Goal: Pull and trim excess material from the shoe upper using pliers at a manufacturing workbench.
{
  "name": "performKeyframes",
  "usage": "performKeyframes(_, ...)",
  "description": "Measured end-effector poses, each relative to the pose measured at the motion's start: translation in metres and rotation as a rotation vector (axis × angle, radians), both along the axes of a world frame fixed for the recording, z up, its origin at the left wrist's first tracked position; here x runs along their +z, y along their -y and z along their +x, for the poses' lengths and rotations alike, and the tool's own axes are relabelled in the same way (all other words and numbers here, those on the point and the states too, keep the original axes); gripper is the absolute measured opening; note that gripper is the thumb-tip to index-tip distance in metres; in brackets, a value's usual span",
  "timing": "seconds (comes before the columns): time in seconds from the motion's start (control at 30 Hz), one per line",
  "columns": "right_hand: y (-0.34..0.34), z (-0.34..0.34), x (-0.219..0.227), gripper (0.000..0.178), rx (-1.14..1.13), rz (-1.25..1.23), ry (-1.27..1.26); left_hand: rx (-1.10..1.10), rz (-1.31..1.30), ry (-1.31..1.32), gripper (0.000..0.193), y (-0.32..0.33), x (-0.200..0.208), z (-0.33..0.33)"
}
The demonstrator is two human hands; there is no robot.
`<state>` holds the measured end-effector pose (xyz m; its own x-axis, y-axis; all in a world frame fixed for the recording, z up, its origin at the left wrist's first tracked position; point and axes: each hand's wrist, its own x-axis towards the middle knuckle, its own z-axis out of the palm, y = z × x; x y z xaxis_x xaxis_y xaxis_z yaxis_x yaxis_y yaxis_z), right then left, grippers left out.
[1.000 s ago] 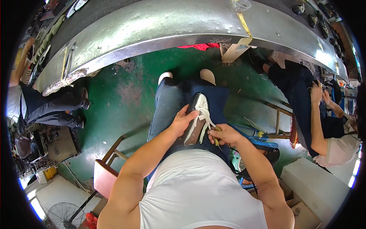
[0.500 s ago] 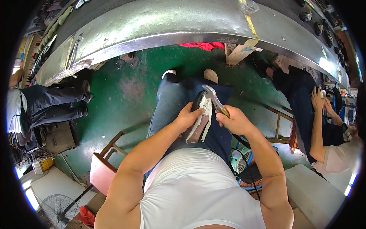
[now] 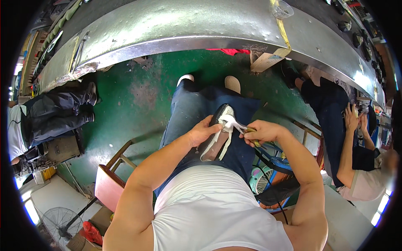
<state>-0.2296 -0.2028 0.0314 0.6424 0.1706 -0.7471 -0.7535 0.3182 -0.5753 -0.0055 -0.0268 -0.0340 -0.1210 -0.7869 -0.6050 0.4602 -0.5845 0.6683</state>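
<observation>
On my lap rests a shoe upper on a last (image 3: 215, 144), underside up, with a dark rim, a brownish-pink bottom and loose white edging strips. My left hand (image 3: 204, 130) grips its left side, the thumb pressed on the white material near the toe end. In my right hand (image 3: 262, 134) is a pair of lasting pliers (image 3: 237, 125), with metal jaws and yellowish handles. The jaws lie at the white edging near my left thumb; whether they pinch it I cannot tell. A dark blue apron (image 3: 243, 109) lies under the shoe.
Ahead stands a metal-topped bench (image 3: 167, 27) holding a clear cup (image 3: 283, 10). A co-worker (image 3: 356, 138) sits at right, another person (image 3: 54, 119) is at left. Stools (image 3: 109, 186) flank me; a standing fan (image 3: 63, 228) is behind left, a turquoise fan (image 3: 259, 180) beside my right hip.
The pliers have swung lower, from pointing up beside the toe to lying across the white edging. My right hand has turned and shifted slightly right and down. My left hand keeps its hold.
</observation>
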Motion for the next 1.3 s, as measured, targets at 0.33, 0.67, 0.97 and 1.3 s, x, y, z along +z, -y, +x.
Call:
performKeyframes(0.33, 0.022, -0.005, 0.015, 0.035, 0.077, 0.079, -0.023, 0.014, 0.051, -0.096, 0.059, 0.007, 0.003, 0.008)
performKeyframes(0.67, 0.040, 0.032, 0.014, 0.027, 0.414, -0.215, -0.012, 0.035, -0.003, -0.087, 0.061, 0.008, 0.002, 0.007)
performKeyframes(0.97, -0.035, -0.004, -0.014, 0.028, -0.206, -0.433, -0.008, 0.071, 0.018, -0.118, 0.062, 0.009, 0.000, 0.008)
performKeyframes(1.3, 0.025, 0.009, 0.015, 0.026, 0.111, -0.057, 0.027, 0.010, 0.011, -0.049, 0.062, 0.012, 0.010, 0.001)
